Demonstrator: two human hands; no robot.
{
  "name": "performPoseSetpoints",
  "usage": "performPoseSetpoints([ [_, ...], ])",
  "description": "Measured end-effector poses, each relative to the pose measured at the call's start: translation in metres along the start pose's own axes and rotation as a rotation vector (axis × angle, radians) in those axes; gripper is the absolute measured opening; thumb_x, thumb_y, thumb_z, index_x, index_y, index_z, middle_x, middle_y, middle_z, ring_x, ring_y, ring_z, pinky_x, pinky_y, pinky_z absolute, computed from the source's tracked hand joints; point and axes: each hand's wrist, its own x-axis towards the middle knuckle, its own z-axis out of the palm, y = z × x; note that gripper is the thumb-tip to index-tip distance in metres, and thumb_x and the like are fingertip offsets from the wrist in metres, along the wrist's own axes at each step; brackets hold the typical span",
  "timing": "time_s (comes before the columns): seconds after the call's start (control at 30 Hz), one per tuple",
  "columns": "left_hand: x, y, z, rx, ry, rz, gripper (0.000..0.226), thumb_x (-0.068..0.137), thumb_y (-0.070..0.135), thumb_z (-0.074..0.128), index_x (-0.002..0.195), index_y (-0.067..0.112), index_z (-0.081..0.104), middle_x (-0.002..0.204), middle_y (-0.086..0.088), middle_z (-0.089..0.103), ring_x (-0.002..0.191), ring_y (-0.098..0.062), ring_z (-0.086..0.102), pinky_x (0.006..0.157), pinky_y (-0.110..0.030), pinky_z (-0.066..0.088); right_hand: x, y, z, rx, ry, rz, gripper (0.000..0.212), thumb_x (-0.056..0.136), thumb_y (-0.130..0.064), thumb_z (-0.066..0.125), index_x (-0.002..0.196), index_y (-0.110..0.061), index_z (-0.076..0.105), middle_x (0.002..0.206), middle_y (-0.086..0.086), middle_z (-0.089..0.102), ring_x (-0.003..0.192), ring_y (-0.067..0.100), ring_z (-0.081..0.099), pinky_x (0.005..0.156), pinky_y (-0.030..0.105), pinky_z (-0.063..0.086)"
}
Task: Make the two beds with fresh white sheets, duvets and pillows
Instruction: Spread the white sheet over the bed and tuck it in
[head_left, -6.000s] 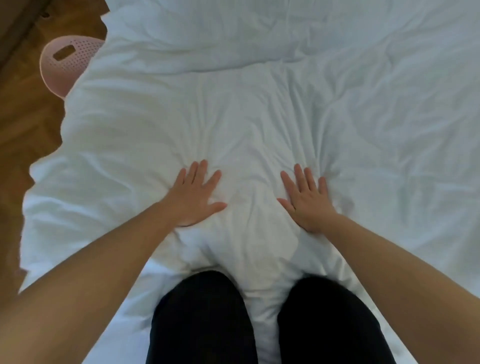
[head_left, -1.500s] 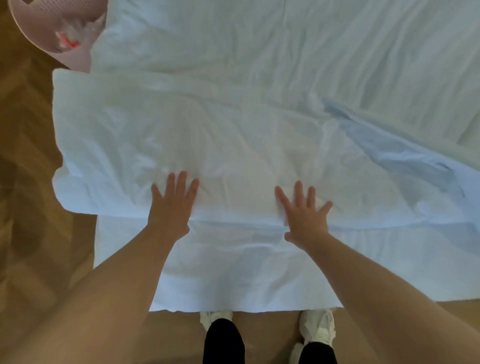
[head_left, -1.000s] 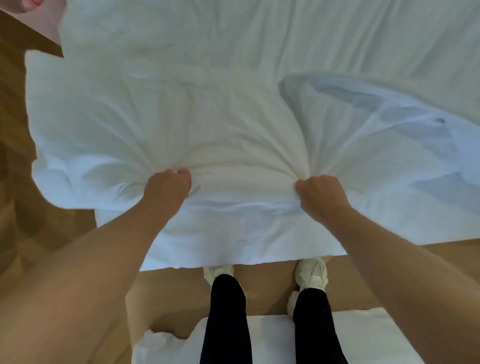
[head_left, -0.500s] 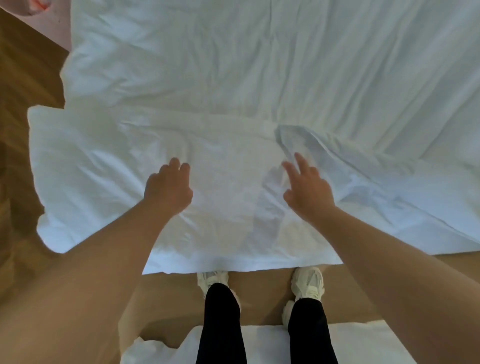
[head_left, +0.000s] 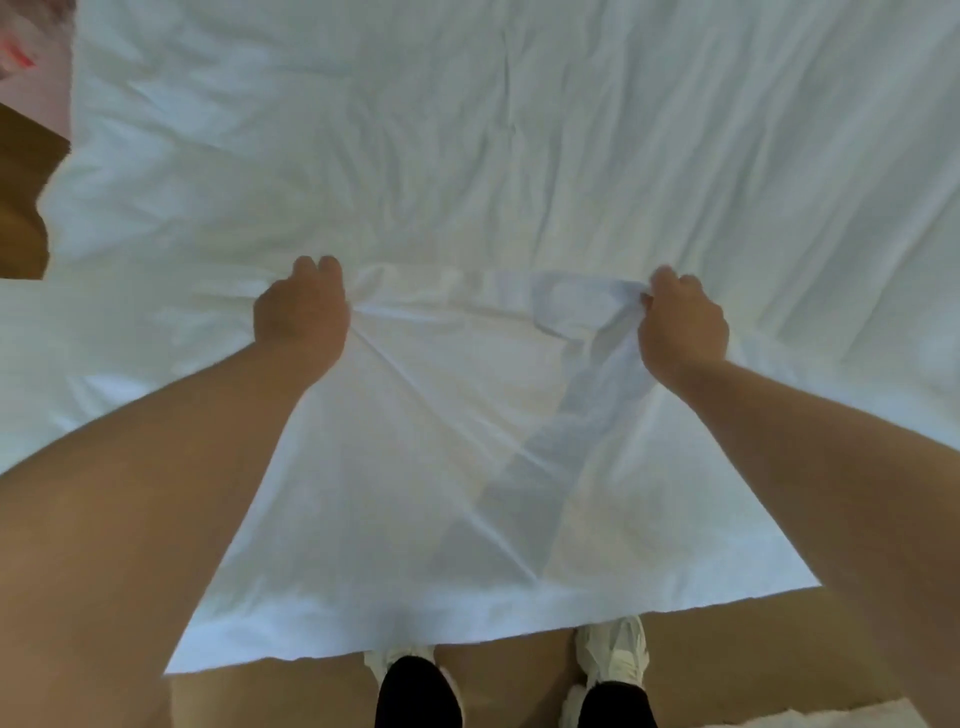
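My left hand (head_left: 300, 313) has its grip closed tight, fingers curled under round a bunched fold of the white sheet (head_left: 447, 467). My right hand (head_left: 681, 326) is clenched the same way on the same fold. The cloth between the two grips is pulled into a taut ridge that runs from 9 o'clock to 3 o'clock, with creases fanning out from each fist. The hands sit about level, neither nearer the work than the other.

From that ridge the free part of the sheet falls towards 6 o'clock, over the side of the bed (head_left: 519, 130). Its hem ends just above my shoes (head_left: 613, 652) on the wooden floor (head_left: 727, 649). The bed itself stretches away to 12 o'clock, covered in rumpled white.

As I judge it, the coming move turns on this: the slack lies behind my grips, at 6, and the surface to cover lies ahead, at 12. The long edge is square across me, so both arms should travel evenly together or the sheet will skew.

A pink basket (head_left: 31, 67) peeks in at 10 o'clock, well apart.
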Motion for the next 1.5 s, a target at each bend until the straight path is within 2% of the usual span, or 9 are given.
performPoseSetpoints([
  [0.1,0.035,-0.002,-0.055,-0.114,0.118,-0.195,0.039,0.095,0.002,0.046,0.132,0.0,0.035,0.133,-0.026,0.037,0.108,-0.051,0.053,0.084,-0.053,0.045,0.048,-0.03,-0.051,0.092,0.139,-0.019,0.023,0.099,-0.007,0.04,0.12,-0.01,0.047,0.121,0.019,0.048,0.101,0.045,0.057,0.08,0.044,0.041],
  [0.17,0.056,0.005,-0.085,-0.153,0.047,-0.196,0.066,0.095,0.008,0.048,0.15,0.01,0.013,0.155,-0.021,0.009,0.124,-0.052,0.042,0.096,-0.055,0.04,0.074,-0.043,-0.073,0.138,0.117,-0.078,0.036,0.098,-0.009,0.044,0.133,-0.017,0.042,0.135,0.018,0.039,0.11,0.046,0.054,0.088,0.045,0.043],
  [0.23,0.058,0.016,-0.084,-0.153,-0.087,-0.137,0.082,0.098,0.031,0.048,0.154,0.024,-0.01,0.16,-0.009,-0.023,0.141,-0.048,0.019,0.108,-0.059,0.029,0.075,-0.046,-0.067,0.091,-0.025,-0.15,0.061,0.098,-0.023,0.051,0.151,-0.03,0.023,0.159,0.013,0.012,0.131,0.046,0.039,0.101,0.05,0.041],
  [0.3,0.035,0.025,-0.043,-0.126,-0.22,-0.08,0.085,0.096,0.055,0.041,0.152,0.028,-0.017,0.157,-0.004,-0.03,0.147,-0.042,-0.003,0.111,-0.067,0.014,0.044,-0.04,-0.028,-0.022,-0.226,-0.147,0.077,0.096,-0.046,0.05,0.154,-0.04,0.0,0.163,0.004,-0.017,0.147,0.044,0.009,0.108,0.067,0.025],
  [0.47,-0.026,0.038,0.05,0.008,-0.297,-0.097,0.089,0.089,0.073,0.02,0.151,0.023,-0.022,0.157,-0.009,-0.03,0.145,-0.039,-0.02,0.107,-0.074,0.003,-0.001,-0.01,0.053,-0.153,-0.467,-0.138,0.087,0.089,-0.072,0.037,0.15,-0.042,-0.018,0.158,-0.004,-0.032,0.146,0.033,-0.024,0.105,0.077,0.002],
  [0.73,-0.049,0.08,0.046,-0.055,-0.392,-0.066,0.08,0.098,0.057,0.028,0.153,0.02,-0.018,0.16,-0.009,-0.021,0.149,-0.031,-0.009,0.114,-0.062,0.015,-0.016,0.041,0.047,-0.14,-0.413,-0.316,0.061,0.1,-0.042,0.036,0.154,-0.032,0.01,0.164,-0.003,0.002,0.151,0.025,-0.003,0.114,0.063,0.011],
  [1.0,-0.124,0.239,-0.016,-0.082,-0.545,0.194,0.073,0.102,0.042,0.033,0.153,0.021,-0.014,0.162,-0.003,-0.016,0.15,-0.027,-0.006,0.118,-0.052,0.016,-0.051,0.217,-0.047,-0.152,-0.421,-0.074,0.059,0.103,-0.034,0.036,0.155,-0.031,0.009,0.165,-0.002,-0.005,0.151,0.028,-0.005,0.117,0.061,0.012],
  [1.2,-0.167,0.32,-0.045,-0.033,-0.547,0.412,0.071,0.102,0.034,0.034,0.154,0.02,-0.013,0.162,-0.004,-0.015,0.15,-0.026,-0.007,0.119,-0.047,0.013,-0.069,0.312,-0.098,-0.049,-0.333,0.242,0.066,0.099,-0.025,0.048,0.155,-0.026,0.012,0.164,0.001,-0.01,0.15,0.03,0.001,0.11,0.057,0.032],
  [1.5,-0.153,0.406,-0.07,0.115,-0.355,0.548,0.076,0.101,0.027,0.042,0.154,0.018,-0.011,0.161,-0.007,-0.018,0.15,-0.027,-0.006,0.119,-0.045,0.014,-0.04,0.357,-0.115,0.108,-0.258,0.223,0.082,0.089,-0.009,0.06,0.151,-0.03,0.012,0.163,-0.002,-0.002,0.148,0.028,0.012,0.095,0.051,0.048],
])
